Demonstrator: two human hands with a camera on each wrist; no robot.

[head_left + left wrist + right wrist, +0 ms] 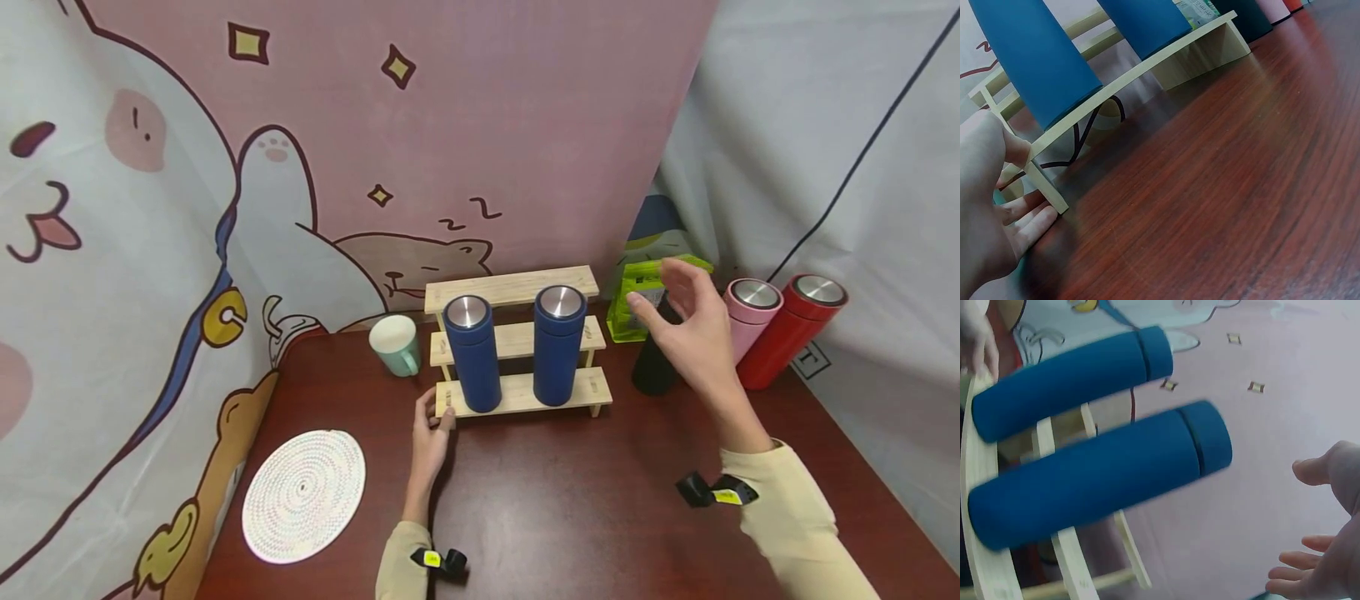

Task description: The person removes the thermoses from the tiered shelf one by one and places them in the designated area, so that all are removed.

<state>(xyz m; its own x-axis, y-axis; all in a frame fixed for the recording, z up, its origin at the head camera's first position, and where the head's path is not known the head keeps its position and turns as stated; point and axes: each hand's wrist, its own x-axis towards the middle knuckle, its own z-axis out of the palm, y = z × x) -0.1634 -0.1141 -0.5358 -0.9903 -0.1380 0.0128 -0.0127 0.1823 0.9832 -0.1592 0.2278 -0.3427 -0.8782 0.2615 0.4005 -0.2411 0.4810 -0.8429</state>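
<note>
A three-step wooden shelf (517,287) stands on the table with two blue thermos bottles (477,367) upright on its lowest step. My left hand (430,437) grips the left end of that step, thumb at the top edge and fingers around the side leg (1047,187). In the head view my right hand (697,333) hovers to the right of the shelf, thumb and fingers spread apart with nothing between them. Behind it, partly covered, is a black bottle (654,367). The right wrist view shows the right hand (1322,550) apart from both blue bottles (1104,475).
Pink (738,333) and red (795,333) thermos bottles stand at the right by the curtain. A green bag (626,321) sits behind the black bottle. Left of the shelf are a mint mug (397,354) and a round woven mat (303,517) on the dark red table (555,508).
</note>
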